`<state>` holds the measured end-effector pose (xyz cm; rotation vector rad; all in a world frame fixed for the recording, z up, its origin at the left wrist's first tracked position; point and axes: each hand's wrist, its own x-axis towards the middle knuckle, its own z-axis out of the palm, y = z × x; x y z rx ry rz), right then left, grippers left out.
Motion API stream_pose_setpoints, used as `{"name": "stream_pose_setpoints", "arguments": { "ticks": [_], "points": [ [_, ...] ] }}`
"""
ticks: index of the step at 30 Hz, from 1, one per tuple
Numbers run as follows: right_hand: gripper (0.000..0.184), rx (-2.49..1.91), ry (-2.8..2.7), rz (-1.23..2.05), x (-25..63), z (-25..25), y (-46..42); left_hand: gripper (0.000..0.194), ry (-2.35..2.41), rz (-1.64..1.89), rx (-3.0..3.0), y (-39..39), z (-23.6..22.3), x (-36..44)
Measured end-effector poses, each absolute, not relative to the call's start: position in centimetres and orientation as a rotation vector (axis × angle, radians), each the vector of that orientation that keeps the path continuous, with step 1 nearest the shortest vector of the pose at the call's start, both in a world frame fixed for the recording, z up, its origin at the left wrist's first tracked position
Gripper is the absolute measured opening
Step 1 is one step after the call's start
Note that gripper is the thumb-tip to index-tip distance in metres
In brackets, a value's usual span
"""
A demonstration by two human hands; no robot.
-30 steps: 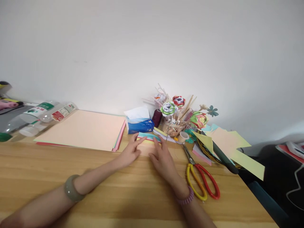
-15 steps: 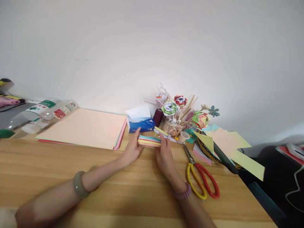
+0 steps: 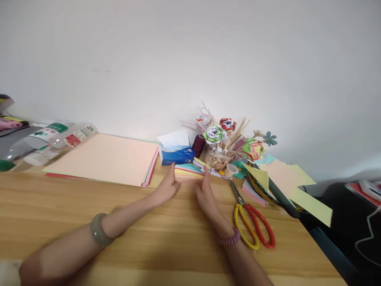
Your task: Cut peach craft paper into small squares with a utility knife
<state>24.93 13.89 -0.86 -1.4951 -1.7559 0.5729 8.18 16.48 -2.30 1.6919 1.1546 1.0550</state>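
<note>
Clock from the paper strips (image 3: 189,171), between left hand (image 3: 167,186) and right hand (image 3: 206,194): tissue pack (image 3: 177,155) 11, thread spool (image 3: 198,145) 1, flower container (image 3: 219,159) 2, scissors (image 3: 241,203) 4, sheet stack (image 3: 104,161) 9, bottles (image 3: 49,137) beyond sheets, between 9 and 10. All on tabletop (image 3: 143,238).

A craft desk, shown by paper flowers (image 3: 214,134), coloured sheets (image 3: 110,158) and scissors (image 3: 254,224).

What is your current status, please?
Left hand, right hand holding opposite ends of paper. Tissue pack close behind. Scissors off to the right.
</note>
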Motion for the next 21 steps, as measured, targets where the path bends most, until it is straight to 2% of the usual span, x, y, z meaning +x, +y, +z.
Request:
{"name": "stream_pose_setpoints", "arguments": {
  "ticks": [7,18,21],
  "points": [
    [0.053,-1.46,-1.884,0.431,25.6,-0.5,14.0,0.079,1.203,0.96,1.722,16.8,-1.9,8.0],
    [0.025,-1.489,-1.916,0.345,26.0,-0.8,13.5,0.062,1.165,1.036,1.849,16.9,-2.5,8.1],
    [0.028,-1.584,-1.801,0.404,26.9,-0.9,13.7,0.066,1.186,1.062,1.851,17.0,-2.6,8.1]
  ]
}}
